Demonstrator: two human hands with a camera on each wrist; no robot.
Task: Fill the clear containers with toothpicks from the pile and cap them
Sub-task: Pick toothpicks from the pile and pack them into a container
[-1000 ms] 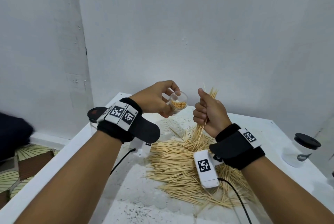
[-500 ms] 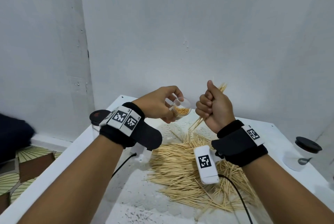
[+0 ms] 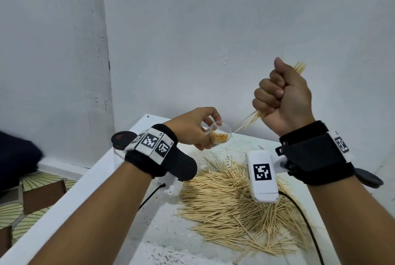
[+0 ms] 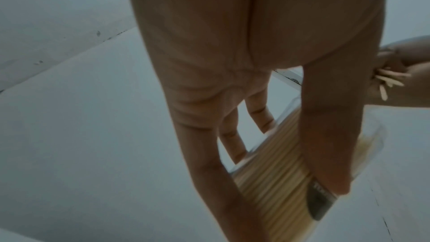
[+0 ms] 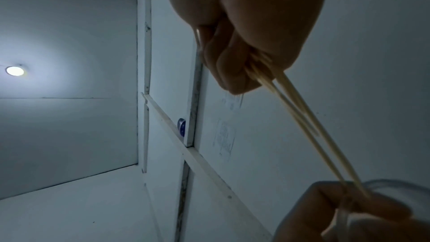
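We see our left hand at frame centre, grip curled round a clear container part-filled with toothpicks | right hand, upper right, grip fisted on a toothpick bundle | pile on the worktop, lower centre.

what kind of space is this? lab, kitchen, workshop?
Likely a makeshift data-collection corner, not a kitchen: a bare white table pushed against plain white walls, a loose toothpick pile, and marker-tagged wrist cameras on the person's arms.
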